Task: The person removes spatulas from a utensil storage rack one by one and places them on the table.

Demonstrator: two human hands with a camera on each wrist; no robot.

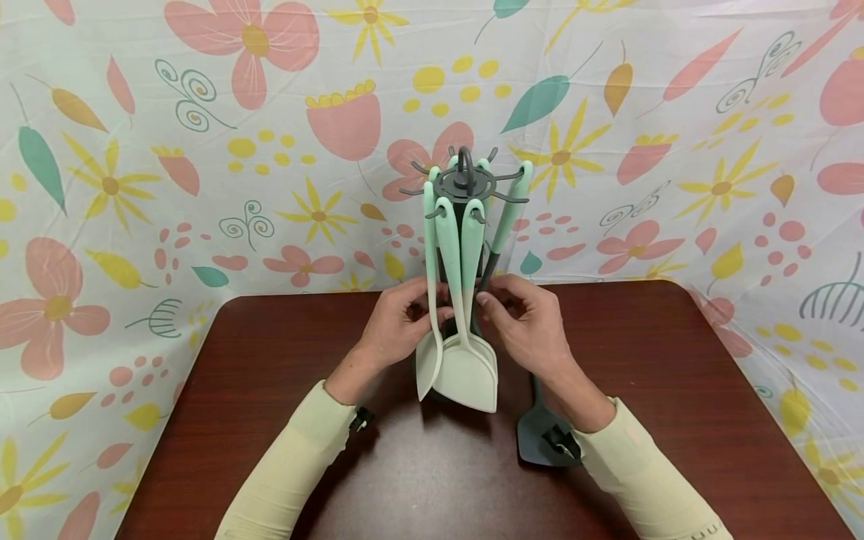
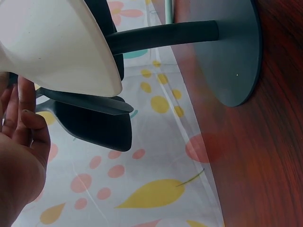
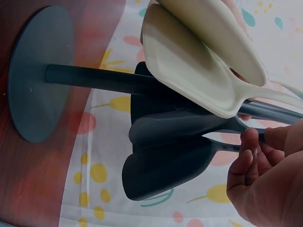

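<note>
A dark utensil stand [image 1: 464, 180] with hooks around its top holds several utensils with mint handles. Two cream-necked utensils hang at the front, one ending in a broad cream spatula [image 1: 472, 379]; a cream utensil [image 1: 430, 360] hangs at left. My right hand [image 1: 533, 319] pinches the neck of a dark utensil whose mint handle [image 1: 513, 206] slants from a right-hand hook. On the other side, my left hand [image 1: 398, 322] reaches behind the cream utensil, its fingers curled at a dark neck, partly hidden. Dark spatula heads [image 3: 165, 165] hang close together beside the post [image 3: 104, 75].
A grey spatula [image 1: 536, 431] lies on the table, partly under my right forearm. The stand's round base [image 2: 232, 56] rests on the brown table [image 1: 270, 420]. Behind it hangs a flowered cloth [image 1: 607, 187].
</note>
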